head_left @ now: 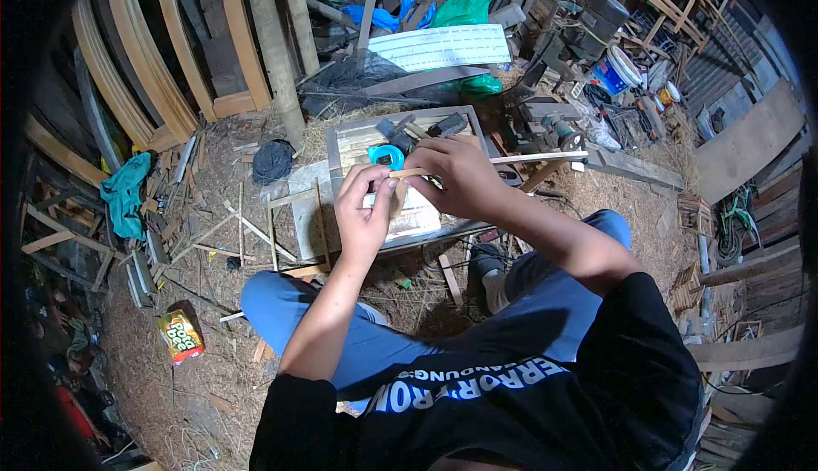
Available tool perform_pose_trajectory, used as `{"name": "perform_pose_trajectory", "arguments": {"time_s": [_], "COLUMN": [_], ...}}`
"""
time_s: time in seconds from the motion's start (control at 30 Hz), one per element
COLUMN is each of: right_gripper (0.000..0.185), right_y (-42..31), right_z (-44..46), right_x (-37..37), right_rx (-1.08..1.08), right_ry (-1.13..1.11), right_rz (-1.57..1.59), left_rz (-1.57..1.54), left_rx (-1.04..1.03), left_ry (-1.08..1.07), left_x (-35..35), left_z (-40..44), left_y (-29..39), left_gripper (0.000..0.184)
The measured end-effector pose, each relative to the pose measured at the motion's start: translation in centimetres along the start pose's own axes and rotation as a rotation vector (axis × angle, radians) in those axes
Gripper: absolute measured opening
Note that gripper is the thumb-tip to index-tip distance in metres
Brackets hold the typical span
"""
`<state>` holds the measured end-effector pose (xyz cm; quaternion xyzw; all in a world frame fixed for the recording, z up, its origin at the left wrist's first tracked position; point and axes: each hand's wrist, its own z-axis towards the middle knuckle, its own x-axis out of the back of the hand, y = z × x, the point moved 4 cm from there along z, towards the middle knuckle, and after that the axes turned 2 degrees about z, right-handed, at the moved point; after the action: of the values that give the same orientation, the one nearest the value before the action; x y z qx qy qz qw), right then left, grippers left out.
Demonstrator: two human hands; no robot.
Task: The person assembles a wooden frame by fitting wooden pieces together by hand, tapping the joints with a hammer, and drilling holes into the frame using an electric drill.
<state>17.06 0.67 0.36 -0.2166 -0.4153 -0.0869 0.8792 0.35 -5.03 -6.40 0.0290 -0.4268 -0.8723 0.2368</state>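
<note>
Between my hands, above a low wooden work table (475,126), is a thin wooden strip (545,157) that sticks out to the right. My left hand (362,208) pinches its left end between thumb and fingers. My right hand (464,177) is closed around it farther along, and its back hides the middle of the strip. Just beyond my fingers lies a round bright-blue object (386,155), partly covered by the hands. Dark hand tools (399,132) whose kind I cannot make out rest at the table's far side.
Wooden frames (145,53) lean at the back left. Offcuts and sticks (241,224) litter the ground near a snack packet (180,335). A dark plastic bundle (273,161) sits left of the table. A white bucket (617,70) and long boards (635,167) are on the right.
</note>
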Motion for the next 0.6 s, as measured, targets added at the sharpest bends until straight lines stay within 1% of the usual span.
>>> {"name": "perform_pose_trajectory", "arguments": {"time_s": [0.27,0.5,0.6], "right_gripper": [0.016,0.016,0.016], "right_y": [0.1,0.3,0.3], "right_z": [0.1,0.2,0.3], "right_x": [-0.1,0.0,0.0], "right_rx": [-0.033,-0.029,-0.032], "right_ry": [-0.052,-0.053,-0.049], "right_rz": [-0.016,-0.031,-0.030], "left_rz": [-0.017,-0.073,-0.094], "left_rx": [0.038,0.073,0.081], "left_ry": [-0.003,-0.019,-0.040], "left_x": [0.0,-0.1,0.0], "left_z": [-0.4,-0.5,-0.6], "left_y": [-0.4,-0.7,-1.4], "left_gripper": [0.013,0.015,0.013]}}
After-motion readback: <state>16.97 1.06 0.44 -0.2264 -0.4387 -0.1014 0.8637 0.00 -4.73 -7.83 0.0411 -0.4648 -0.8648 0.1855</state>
